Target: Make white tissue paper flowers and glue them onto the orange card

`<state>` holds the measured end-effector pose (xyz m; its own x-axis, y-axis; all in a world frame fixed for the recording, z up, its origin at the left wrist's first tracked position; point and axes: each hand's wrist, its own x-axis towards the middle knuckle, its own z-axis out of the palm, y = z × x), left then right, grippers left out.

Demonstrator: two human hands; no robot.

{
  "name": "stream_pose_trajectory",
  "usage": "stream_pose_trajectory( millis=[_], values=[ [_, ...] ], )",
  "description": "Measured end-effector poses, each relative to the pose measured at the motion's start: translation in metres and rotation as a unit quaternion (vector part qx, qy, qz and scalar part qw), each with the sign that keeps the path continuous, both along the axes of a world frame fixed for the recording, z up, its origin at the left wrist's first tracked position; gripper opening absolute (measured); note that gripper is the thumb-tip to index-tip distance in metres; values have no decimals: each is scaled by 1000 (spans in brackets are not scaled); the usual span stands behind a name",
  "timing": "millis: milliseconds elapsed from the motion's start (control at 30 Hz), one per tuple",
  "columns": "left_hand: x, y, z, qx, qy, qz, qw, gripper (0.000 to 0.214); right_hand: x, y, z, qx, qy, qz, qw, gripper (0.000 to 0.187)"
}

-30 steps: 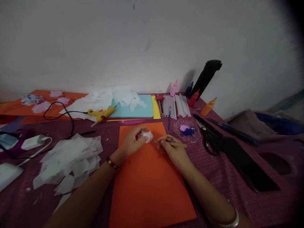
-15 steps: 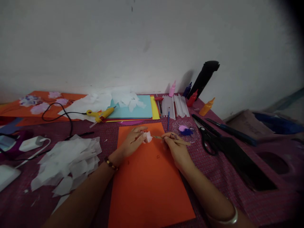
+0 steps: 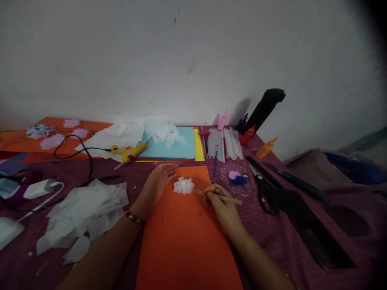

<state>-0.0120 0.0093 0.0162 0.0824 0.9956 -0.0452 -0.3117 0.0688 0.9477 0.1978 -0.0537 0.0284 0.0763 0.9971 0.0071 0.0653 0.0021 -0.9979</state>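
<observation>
A white tissue-paper flower [image 3: 184, 185] with ruffled petals lies near the far end of an orange paper sheet [image 3: 184, 245]. Just left of the flower is my left hand [image 3: 160, 179], fingers stretched out and holding nothing. My right hand [image 3: 220, 201] grips a thin tan stick [image 3: 231, 199], wooden in look, between thumb and fingers. The stick's narrow end points at the flower's right edge; whether it touches I cannot tell. Beyond my right hand, a clear plastic piece [image 3: 226, 171] carries pink and dark blue paint [image 3: 238, 180]. A blue paintbrush [image 3: 215, 161] rests beside it.
Cut tissue pieces [image 3: 90, 213] are heaped at left. A yellow glue gun [image 3: 130, 152] lies by the blue sheets [image 3: 169, 149]. Scissors [image 3: 266, 195], paint bottles [image 3: 266, 148] and glue sticks [image 3: 231, 143] are at right. Paper flowers [image 3: 52, 141] sit far left.
My left hand has come off the flower and opened to its left, so the whole flower shows. My right hand still holds the stick close by. The view has tilted slightly upward.
</observation>
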Motion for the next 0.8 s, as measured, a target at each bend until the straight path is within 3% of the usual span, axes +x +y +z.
stream_pose_trajectory(
  millis=[133, 233, 333, 567, 800],
  values=[
    [-9, 8, 3, -91, -138, 36, 986, 41, -4, 1, -1, -12, -18, 13, 1000, 11],
    [-12, 7, 4, -113, -179, 38, 977, 39, -2, -1, -4, -10, -17, -7, 1000, 11],
    [-12, 5, 3, -113, -189, 36, 975, 37, 3, -1, -6, -4, -16, -27, 999, 14],
    [-9, 3, 2, -132, -211, 49, 967, 30, 1, 2, -3, -30, -22, 5, 999, 13],
    [-3, -5, 0, -76, -119, 3, 990, 16, 0, -2, -3, -15, -11, -51, 998, 12]
  ],
)
